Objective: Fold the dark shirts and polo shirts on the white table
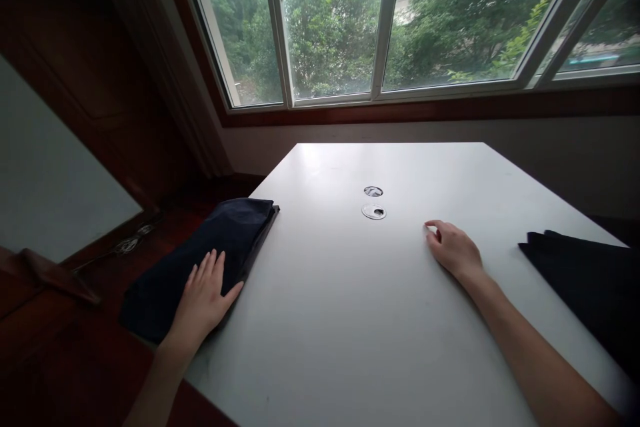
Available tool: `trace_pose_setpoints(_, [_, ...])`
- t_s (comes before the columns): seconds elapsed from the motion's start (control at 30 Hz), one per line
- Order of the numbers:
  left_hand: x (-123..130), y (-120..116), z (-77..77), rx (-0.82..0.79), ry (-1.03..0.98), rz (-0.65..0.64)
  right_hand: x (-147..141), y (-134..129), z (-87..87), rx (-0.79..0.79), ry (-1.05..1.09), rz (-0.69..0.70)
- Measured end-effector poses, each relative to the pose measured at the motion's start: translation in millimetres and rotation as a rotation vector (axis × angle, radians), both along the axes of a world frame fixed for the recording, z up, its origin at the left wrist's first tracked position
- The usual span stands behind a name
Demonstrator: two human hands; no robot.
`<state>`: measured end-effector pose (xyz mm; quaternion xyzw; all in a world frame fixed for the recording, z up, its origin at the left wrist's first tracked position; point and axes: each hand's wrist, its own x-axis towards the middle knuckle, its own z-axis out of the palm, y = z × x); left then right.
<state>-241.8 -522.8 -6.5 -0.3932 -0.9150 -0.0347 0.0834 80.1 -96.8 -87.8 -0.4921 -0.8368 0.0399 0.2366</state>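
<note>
My left hand [204, 293] lies flat, fingers spread, on a folded dark navy cloth pile [235, 223] at the table's left edge. Its thumb reaches over the pile's right side. Above the middle of the white table [325, 320], to the right, my right hand [454, 250] has its index finger extended and its thumb apart from it. Nothing shows between those two; the other fingers are partly hidden. Whether this hand touches the tabletop I cannot tell. A second dark cloth [590, 287], folded, rests on the right side of the table and runs out of view.
Two round cable openings are set in the tabletop: an uncovered hole [373, 191] and a grommet [374, 212] in front of it. Behind the table is a window [330, 27] above a wall. To the left are a reddish floor [90, 360] and a coiled cable [131, 242].
</note>
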Motion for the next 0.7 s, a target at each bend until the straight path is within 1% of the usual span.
trace_pose_setpoints(0.03, [-1.3,-0.7,-1.1,0.006,-0.004,-0.004,0.3,-0.3,0.5,-0.004,0.003,0.002])
trace_pose_setpoints(0.1, [-1.3,-1.3,5.4,0.020,-0.054,-0.014,0.7,-0.7,1.3,-0.009,0.008,0.005])
trace_pose_setpoints(0.17, [-0.6,-2.1,19.7,0.037,-0.154,-0.004,1.1,-0.5,1.6,-0.016,0.010,0.004])
trace_pose_setpoints(0.23, [-1.7,-4.2,35.0,0.067,-0.261,0.041,1.3,0.1,1.6,-0.026,0.015,0.001])
trace_pose_setpoints(0.3, [-6.2,-7.7,45.8,0.121,-0.335,0.092,1.5,0.5,1.6,-0.039,0.023,-0.006])
trace_pose_setpoints(0.33, [-9.7,-9.8,48.8,0.155,-0.362,0.101,1.5,0.5,1.7,-0.043,0.027,-0.008])
trace_pose_setpoints(0.4, [-18.6,-14.2,50.4,0.255,-0.420,0.091,1.3,0.2,2.3,-0.045,0.034,-0.005])
trace_pose_setpoints(0.5, [-32.3,-19.8,47.9,0.491,-0.574,0.106,0.7,-1.0,3.5,-0.038,0.038,-0.005])
trace_pose_setpoints(0.6, [-41.0,-23.2,47.0,0.736,-0.757,0.201,0.3,-2.1,4.3,-0.034,0.037,-0.008])
trace_pose_setpoints(0.7, [-45.4,-25.0,48.9,0.889,-0.797,0.311,0.1,-2.9,5.0,-0.045,0.033,-0.013])
